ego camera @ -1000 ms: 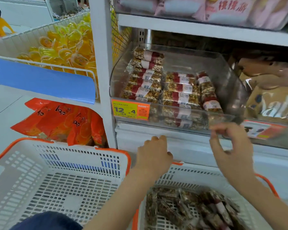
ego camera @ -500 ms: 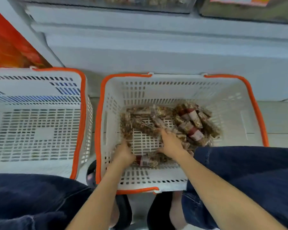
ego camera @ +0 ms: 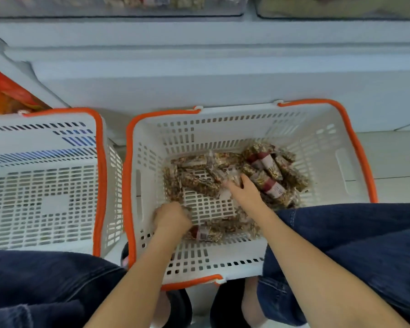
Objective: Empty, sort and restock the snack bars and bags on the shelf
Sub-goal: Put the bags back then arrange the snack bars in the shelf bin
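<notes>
Looking down, I see a white basket with an orange rim (ego camera: 355, 147) on the floor between my knees. Several nut snack bars (ego camera: 268, 178) in clear wrappers with red and white labels lie loose in it. My left hand (ego camera: 172, 216) is low at the basket's near left, its fingers curled around a snack bar there, though that spot is blurred. My right hand (ego camera: 245, 189) reaches into the middle of the pile and pinches a clear-wrapped bar (ego camera: 233, 178) between thumb and fingers. More bars (ego camera: 208, 233) lie by my left wrist.
A second white basket (ego camera: 45, 185) with an orange rim stands to the left with nothing in it. The white shelf base (ego camera: 199, 74) runs across behind both baskets, with clear bins of bars (ego camera: 171, 1) at the top edge. Orange bags (ego camera: 3, 95) show at far left.
The view has dropped from the shelf bin to the floor baskets. Both hands came down from the shelf edge into the right basket and now work among the bars.
</notes>
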A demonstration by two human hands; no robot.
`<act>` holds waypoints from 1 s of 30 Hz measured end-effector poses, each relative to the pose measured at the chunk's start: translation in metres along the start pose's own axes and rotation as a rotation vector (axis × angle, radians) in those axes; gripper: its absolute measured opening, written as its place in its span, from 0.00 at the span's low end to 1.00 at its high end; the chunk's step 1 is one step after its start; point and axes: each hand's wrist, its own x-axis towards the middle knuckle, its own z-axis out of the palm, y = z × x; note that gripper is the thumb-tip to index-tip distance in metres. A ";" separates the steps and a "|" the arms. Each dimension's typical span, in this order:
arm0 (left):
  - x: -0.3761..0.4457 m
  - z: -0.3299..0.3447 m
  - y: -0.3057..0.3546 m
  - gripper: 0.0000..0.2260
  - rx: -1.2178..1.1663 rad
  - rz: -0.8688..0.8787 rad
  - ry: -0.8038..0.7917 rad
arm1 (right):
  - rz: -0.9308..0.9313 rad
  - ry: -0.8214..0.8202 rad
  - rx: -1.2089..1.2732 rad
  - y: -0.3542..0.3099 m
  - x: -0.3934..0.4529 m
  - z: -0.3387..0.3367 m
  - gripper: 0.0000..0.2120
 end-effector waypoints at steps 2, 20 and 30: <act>-0.010 -0.022 -0.004 0.12 -0.366 -0.034 -0.061 | 0.087 -0.043 0.278 -0.016 -0.011 0.001 0.37; -0.164 -0.082 -0.033 0.09 -1.434 0.350 0.116 | -0.156 -0.299 0.702 -0.062 -0.159 0.022 0.08; -0.176 -0.094 -0.054 0.28 -1.265 0.517 0.052 | -0.803 -0.023 -0.069 -0.108 -0.180 -0.005 0.13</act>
